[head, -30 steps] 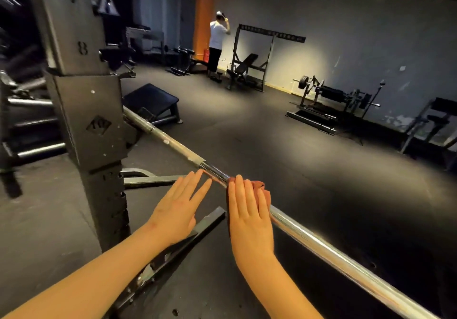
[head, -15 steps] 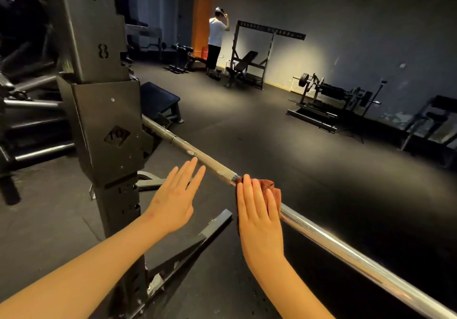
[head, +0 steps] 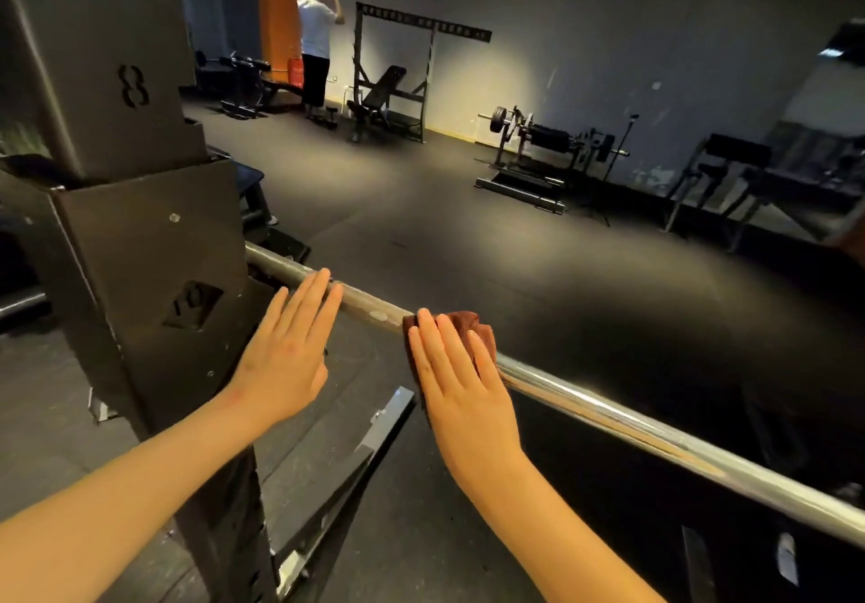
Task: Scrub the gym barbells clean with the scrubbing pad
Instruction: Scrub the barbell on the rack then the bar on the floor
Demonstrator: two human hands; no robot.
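Scrubbing in progress. The right hand [head: 463, 387], fingers straight, presses the reddish-brown scrubbing pad [head: 472, 324] flat on the barbell [head: 632, 420], which runs out from the rack post [head: 140, 251]. Its grip is open, not wrapped round the bar. The left hand [head: 285, 354] is likewise open, fingertips at the bar nearer the post; contact cannot be judged. Right of the pad the bar gleams; the dull, spotted stretch toward the post probably remains to be scrubbed.
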